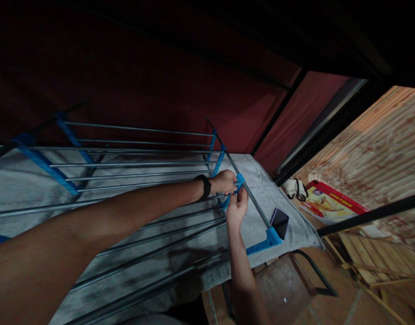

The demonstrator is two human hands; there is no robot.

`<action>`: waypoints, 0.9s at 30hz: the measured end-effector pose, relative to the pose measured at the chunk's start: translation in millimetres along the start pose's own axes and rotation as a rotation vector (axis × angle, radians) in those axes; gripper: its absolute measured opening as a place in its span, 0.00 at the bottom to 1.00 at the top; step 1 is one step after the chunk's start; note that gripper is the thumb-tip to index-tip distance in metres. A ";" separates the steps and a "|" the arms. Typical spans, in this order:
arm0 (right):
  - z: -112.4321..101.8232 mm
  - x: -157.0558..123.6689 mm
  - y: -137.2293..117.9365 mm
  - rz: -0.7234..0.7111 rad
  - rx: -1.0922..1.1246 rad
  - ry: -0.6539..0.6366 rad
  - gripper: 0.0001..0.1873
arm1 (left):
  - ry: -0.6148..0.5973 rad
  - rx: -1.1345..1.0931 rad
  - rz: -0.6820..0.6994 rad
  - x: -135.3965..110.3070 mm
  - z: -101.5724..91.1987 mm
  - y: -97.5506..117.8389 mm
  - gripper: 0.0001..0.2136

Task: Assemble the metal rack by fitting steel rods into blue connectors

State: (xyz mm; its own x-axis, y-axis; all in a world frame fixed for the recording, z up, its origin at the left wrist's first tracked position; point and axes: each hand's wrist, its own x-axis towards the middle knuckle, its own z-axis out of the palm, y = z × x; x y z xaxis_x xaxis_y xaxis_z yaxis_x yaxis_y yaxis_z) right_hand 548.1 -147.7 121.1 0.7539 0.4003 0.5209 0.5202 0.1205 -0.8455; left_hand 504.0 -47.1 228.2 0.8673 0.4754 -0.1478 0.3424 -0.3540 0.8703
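Dim interior: dark red wall point(153, 81) behind, framed in black, with pale corrugated surface point(380, 135) lit warmer at far right. Grey cloth point(261, 167) spread beneath the work, wrinkled, in shadow toward the near side.

Markings: on red-and-yellow box point(332, 198), beyond the right-hand edge of the cloth, yellow lettering along the red border and small dark blue logo; too small and blurred to read. White object with black strap point(293, 187) just beside the box. Dark-screened phone point(279, 223) on the cloth, just beside blue corner piece point(271, 239).

Pose: left arm extended from lower left across the tubes, black wristband point(204, 186) at the wrist, back of left hand point(224, 182) uppermost, fingers curled inward. Right forearm rising from the bottom edge; right hand point(237, 207) close below the left, fingertips pointing up and away.

State of grip, left: closed on blue bracket point(240, 178). State of grip, right: thumb and fingers pinching the same bracket from the near side. Exact contact partly hidden.

Position and direction: tube rack point(136, 164) on the cloth, long axis of tubes left to right. End bar point(256, 204) at right, running from the wall toward the near right. Gripped bracket on that bar, between farther brackets point(220, 161) and corner piece, slanting down leftward.
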 end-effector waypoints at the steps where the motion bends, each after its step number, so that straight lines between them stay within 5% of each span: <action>1: -0.1 -0.3 0.6 0.005 0.009 0.005 0.32 | 0.003 0.004 0.000 -0.3 -0.3 0.2 0.09; 16: -3.1 -6.6 7.5 0.068 0.074 -0.002 0.34 | 0.035 0.296 0.102 -6.2 -0.9 6.2 0.03; 23: -4.6 -1.9 9.0 0.054 0.088 0.032 0.33 | 0.152 0.768 0.285 -68.1 -19.5 3.4 0.17; 27: -10.5 -1.4 10.0 0.062 0.055 0.023 0.29 | 0.126 0.951 0.333 -129.4 -62.3 -2.3 0.23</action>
State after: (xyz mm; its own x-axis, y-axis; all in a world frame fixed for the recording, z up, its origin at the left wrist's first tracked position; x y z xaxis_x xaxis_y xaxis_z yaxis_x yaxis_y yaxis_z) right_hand 556.5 -156.6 113.2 0.7936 0.3874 0.4691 0.4495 0.1461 -0.8812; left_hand 368.5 -57.6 274.6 0.9455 0.2975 0.1325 0.2834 -0.9520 0.1154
